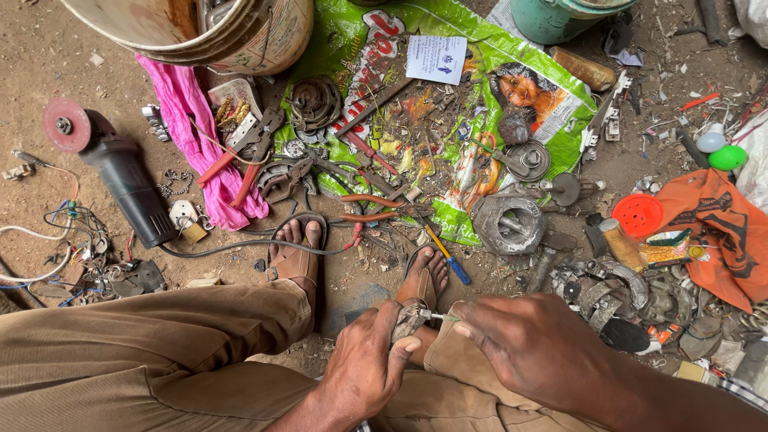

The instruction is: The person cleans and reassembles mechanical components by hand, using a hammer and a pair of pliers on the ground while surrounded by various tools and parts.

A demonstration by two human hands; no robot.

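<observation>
Nearest the camera, the left hand (370,370) is closed around a small grey metal part (410,320), fingers curled under it and thumb pressed along its side. The right hand (538,346), at three o'clock from the left, pinches a thin tool (442,317) between thumb and fingertips; its tip touches the metal part. So the part sits between the two hands, at about one o'clock from the left hand and nine o'clock from the right. Both hands rest over brown trousers (152,352), just behind two sandalled feet, the left foot (296,252) and right foot (424,276).

At twelve o'clock from the feet, a blue-handled screwdriver (450,262) and orange-handled pliers (372,206) lie among scraps on a green printed sack (552,112). A grey ring-shaped casting (509,226) lies at one o'clock. At ten o'clock, well apart, lies a black angle grinder (120,176) with a red disc, beside a pink cloth (196,136). At three o'clock, an orange cloth (716,224) and a red round lid (637,214). Farthest off, a dirty white bucket (240,32) at eleven o'clock and a green bucket (552,18) at one.
</observation>
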